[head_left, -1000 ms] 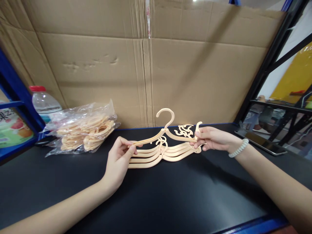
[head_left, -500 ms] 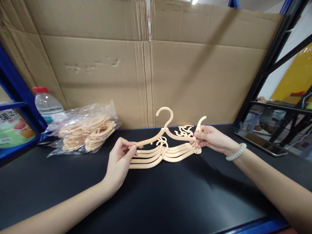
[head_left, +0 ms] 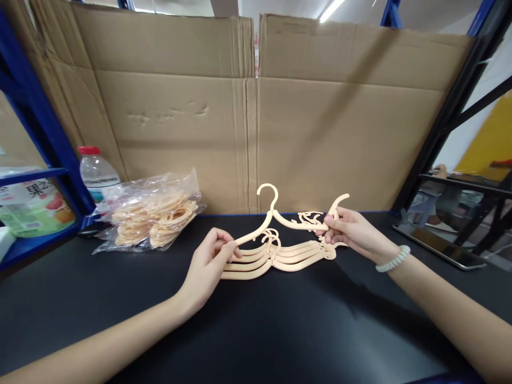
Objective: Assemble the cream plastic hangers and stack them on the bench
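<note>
A cream-coloured plastic clothes hanger [head_left: 256,230] is held up between both hands, its hook pointing upward. My left hand [head_left: 212,258] pinches the left arm's end between thumb and fingers. At the other end, my right hand [head_left: 348,229], with a pale beaded bracelet on its wrist, grips the hanger's right tip. A curved cream piece [head_left: 338,202] sticks up from those right fingers; whether it is joined to the hanger cannot be seen. Below the held hanger, several matching hangers [head_left: 298,262] lie side by side on the black table [head_left: 256,330].
Behind the hangers lies a small pile of curved cream pieces [head_left: 307,220]. A clear plastic bag [head_left: 152,213] of cream parts and a red-capped bottle [head_left: 98,169] stand at left. Cardboard [head_left: 168,133] walls the back. A flat dark device [head_left: 440,246] lies at right.
The view has shifted, with the scene slightly lower and further right. The curved piece in my right hand now leans more to the right. Both hands keep hold of the hanger.
</note>
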Motion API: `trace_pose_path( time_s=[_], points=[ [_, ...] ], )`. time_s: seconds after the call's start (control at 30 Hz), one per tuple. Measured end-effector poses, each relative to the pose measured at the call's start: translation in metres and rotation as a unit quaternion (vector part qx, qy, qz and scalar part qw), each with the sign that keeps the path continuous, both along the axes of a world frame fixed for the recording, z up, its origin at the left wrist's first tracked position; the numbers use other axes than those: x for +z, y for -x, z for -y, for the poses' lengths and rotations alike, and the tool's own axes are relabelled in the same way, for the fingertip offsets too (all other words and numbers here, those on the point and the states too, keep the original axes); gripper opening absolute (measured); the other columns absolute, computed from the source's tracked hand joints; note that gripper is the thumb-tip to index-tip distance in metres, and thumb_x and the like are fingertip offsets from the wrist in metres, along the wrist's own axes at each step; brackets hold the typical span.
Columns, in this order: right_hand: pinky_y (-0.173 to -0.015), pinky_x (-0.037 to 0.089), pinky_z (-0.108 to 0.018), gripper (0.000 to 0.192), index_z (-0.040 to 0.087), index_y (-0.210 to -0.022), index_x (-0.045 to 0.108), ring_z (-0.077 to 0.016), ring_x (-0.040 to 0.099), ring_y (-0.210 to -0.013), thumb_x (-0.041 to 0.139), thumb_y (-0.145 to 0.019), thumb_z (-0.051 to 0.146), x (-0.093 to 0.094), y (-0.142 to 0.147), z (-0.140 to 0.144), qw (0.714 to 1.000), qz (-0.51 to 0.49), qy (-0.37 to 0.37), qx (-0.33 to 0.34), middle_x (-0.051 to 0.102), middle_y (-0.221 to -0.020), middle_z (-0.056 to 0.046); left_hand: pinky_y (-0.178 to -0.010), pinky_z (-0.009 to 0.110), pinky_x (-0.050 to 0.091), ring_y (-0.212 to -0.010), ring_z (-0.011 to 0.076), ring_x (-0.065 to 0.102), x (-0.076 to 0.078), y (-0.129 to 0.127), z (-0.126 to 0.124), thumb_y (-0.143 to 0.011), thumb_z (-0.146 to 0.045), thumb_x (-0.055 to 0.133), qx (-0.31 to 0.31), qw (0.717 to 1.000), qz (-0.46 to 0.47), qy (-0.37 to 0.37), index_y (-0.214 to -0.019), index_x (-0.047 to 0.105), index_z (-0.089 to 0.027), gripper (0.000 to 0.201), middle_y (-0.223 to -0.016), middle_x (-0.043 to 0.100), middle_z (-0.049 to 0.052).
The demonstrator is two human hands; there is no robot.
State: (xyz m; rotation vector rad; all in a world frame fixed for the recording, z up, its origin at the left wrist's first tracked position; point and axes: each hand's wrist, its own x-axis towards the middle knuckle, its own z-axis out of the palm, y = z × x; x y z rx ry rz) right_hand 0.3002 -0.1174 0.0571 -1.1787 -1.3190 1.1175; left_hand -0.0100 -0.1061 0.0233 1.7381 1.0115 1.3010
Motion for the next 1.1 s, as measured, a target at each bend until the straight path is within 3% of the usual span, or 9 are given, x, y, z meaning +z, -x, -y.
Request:
trace_pose_path(
  time_s=[0.1, 0.2, 0.27, 0.37, 0.47, 0.67, 0.87, 1.0, 1.1],
  points=[
    [-0.049, 0.051, -0.022, 0.031, 0.018, -0.084, 0.048, -0.0121, 0.063, -0.052, 0.07, -0.078, 0.038, -0.002, 0.003, 0.0, 1.0, -0.001, -0.002, 0.02, 0.069, -0.073, -0.007, -0.065, 0.029, 0.042, -0.07, 0.0206, 0.061, 0.006, 0.004, -0.003, -0.085, -0.036, 0.054, 0.006, 0.979, -0.174, -0.11, -0.099, 0.055, -0.023, 0.019, -0.075, 0.067, 0.002],
    [-0.05, 0.051, -0.023, 0.031, 0.018, -0.092, 0.05, -0.0127, 0.064, -0.054, 0.069, -0.08, 0.04, -0.004, 0.008, 0.001, 0.999, -0.006, -0.003, 0.042, 0.068, -0.074, -0.005, -0.077, 0.033, 0.04, -0.072, 0.0207, 0.06, 0.012, 0.009, -0.007, -0.086, -0.032, 0.052, -0.002, 0.906, -0.329, -0.267, -0.099, 0.063, -0.023, 0.019, -0.086, 0.069, 0.006],
    [-0.054, 0.052, -0.023, 0.029, 0.019, -0.092, 0.052, -0.0126, 0.065, -0.06, 0.069, -0.08, 0.039, -0.004, 0.01, 0.002, 0.998, -0.029, -0.008, 0.051, 0.067, -0.082, -0.004, -0.08, 0.035, 0.039, -0.072, 0.0207, 0.06, 0.016, 0.012, -0.009, -0.087, -0.029, 0.05, -0.006, 0.867, -0.386, -0.315, -0.098, 0.064, -0.022, 0.019, -0.086, 0.069, 0.007],
    [-0.062, 0.053, -0.022, 0.023, 0.018, -0.092, 0.059, -0.0113, 0.063, -0.072, 0.07, -0.079, 0.034, -0.003, 0.008, 0.002, 0.995, -0.067, -0.021, 0.065, 0.064, -0.097, -0.005, -0.076, 0.035, 0.038, -0.064, 0.0206, 0.059, 0.022, 0.013, -0.008, -0.089, -0.028, 0.044, 0.022, 0.824, -0.452, -0.341, -0.099, 0.061, -0.021, 0.021, -0.071, 0.066, 0.005],
    [-0.063, 0.052, -0.019, 0.019, 0.017, -0.089, 0.065, -0.0092, 0.058, -0.073, 0.073, -0.076, 0.028, -0.002, 0.004, 0.001, 0.993, -0.094, -0.027, 0.07, 0.062, -0.09, -0.002, -0.073, 0.035, 0.037, -0.059, 0.021, 0.058, 0.027, 0.013, -0.004, -0.091, -0.028, 0.039, 0.046, 0.792, -0.494, -0.356, -0.1, 0.059, -0.02, 0.023, -0.063, 0.061, 0.003],
    [-0.067, 0.053, -0.02, 0.023, 0.017, -0.09, 0.071, -0.0099, 0.059, -0.072, 0.077, -0.07, 0.027, -0.001, -0.016, -0.009, 0.987, -0.148, -0.002, 0.057, 0.064, -0.08, -0.001, -0.076, 0.036, 0.038, -0.055, 0.0211, 0.056, 0.031, 0.015, -0.006, -0.089, -0.027, 0.04, 0.058, 0.79, -0.506, -0.341, -0.093, 0.058, -0.021, 0.019, -0.059, 0.058, 0.001],
    [-0.076, 0.051, -0.028, 0.028, 0.017, -0.089, 0.073, -0.0148, 0.064, -0.079, 0.079, -0.066, 0.032, -0.002, -0.052, -0.02, 0.994, 0.056, 0.003, 0.093, 0.071, -0.088, -0.005, -0.081, 0.038, 0.039, -0.065, 0.0212, 0.059, 0.036, 0.014, 0.003, -0.086, -0.02, 0.042, 0.053, 0.764, -0.538, -0.352, -0.08, 0.057, -0.02, 0.016, -0.075, 0.061, 0.004],
    [-0.066, 0.048, -0.028, 0.03, 0.014, -0.086, 0.073, -0.0158, 0.062, -0.071, 0.076, -0.069, 0.039, 0.001, -0.059, -0.021, 0.947, 0.269, -0.038, 0.169, 0.07, -0.081, -0.006, -0.09, 0.043, 0.038, -0.076, 0.0213, 0.058, 0.041, 0.007, 0.02, -0.083, -0.01, 0.042, 0.01, 0.722, -0.611, -0.325, -0.077, 0.056, -0.018, 0.017, -0.08, 0.06, 0.005],
    [-0.065, 0.047, -0.028, 0.03, 0.014, -0.086, 0.072, -0.0164, 0.062, -0.07, 0.071, -0.073, 0.041, 0.002, -0.056, -0.02, 0.92, 0.327, -0.04, 0.213, 0.07, -0.08, -0.006, -0.095, 0.045, 0.036, -0.082, 0.0223, 0.058, 0.041, 0.003, 0.027, -0.08, -0.01, 0.047, -0.019, 0.711, -0.639, -0.293, -0.078, 0.057, -0.018, 0.013, -0.082, 0.062, 0.005]
  ],
)
